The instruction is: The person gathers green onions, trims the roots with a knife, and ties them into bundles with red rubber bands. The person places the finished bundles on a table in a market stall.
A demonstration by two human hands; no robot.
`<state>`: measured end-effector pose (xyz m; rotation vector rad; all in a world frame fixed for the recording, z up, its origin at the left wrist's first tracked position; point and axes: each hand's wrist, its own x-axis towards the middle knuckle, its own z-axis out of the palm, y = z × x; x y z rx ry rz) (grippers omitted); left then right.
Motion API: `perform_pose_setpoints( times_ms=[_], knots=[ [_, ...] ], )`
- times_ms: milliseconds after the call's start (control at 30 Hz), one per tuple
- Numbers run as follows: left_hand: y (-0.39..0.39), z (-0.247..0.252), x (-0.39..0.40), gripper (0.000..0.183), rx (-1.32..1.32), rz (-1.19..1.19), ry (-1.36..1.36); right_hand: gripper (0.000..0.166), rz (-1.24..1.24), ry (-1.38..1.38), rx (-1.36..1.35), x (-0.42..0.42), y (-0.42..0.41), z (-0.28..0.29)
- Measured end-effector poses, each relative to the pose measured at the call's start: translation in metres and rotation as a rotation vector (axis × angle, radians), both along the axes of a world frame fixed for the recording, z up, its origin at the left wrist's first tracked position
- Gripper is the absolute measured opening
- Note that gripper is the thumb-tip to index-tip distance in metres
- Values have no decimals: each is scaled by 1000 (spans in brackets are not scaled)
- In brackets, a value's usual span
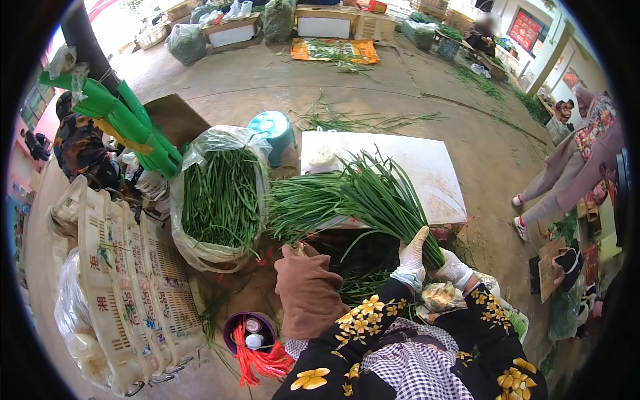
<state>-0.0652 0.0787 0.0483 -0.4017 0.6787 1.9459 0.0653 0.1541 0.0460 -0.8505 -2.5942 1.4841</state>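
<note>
Both my hands wear pale gloves and hold one thick bunch of long green Chinese chives (387,195) near its lower end. My left hand (412,257) grips the bunch from the left, its thumb lying along the stalks. Closed around the right side of the stalks is my right hand (452,270), its fingers partly hidden. The leaf ends fan up and left over a white board (435,175). Another pile of chives (305,202) lies at the board's left edge, partly under the held bunch. More loose chives (367,282) lie low in front of my lap.
A clear plastic bag (220,132) full of chives stands left, beside a blue stool (272,125). Stacked plastic crates (115,280) are at far left. A purple bucket (227,332) holds red ties (260,357). Brown cloth (307,295) lies near my left arm. A person (585,150) stands right.
</note>
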Motion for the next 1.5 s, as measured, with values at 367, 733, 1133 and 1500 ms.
perform_pose_setpoints(
  times_ms=[367,733,1133,1500],
  knots=[
    [-33,8,-13,32,235,-426,328,31,-266,-132,-253,50,-12,50],
    [-103,-11,-68,17,-35,-33,616,27,-329,-152,-269,103,-18,84],
    [-82,45,-98,35,-319,88,1866,52,-188,-265,83,111,-29,104],
    [-83,42,-98,30,-379,-71,2065,71,-252,-191,-163,129,-25,79]
  ],
)
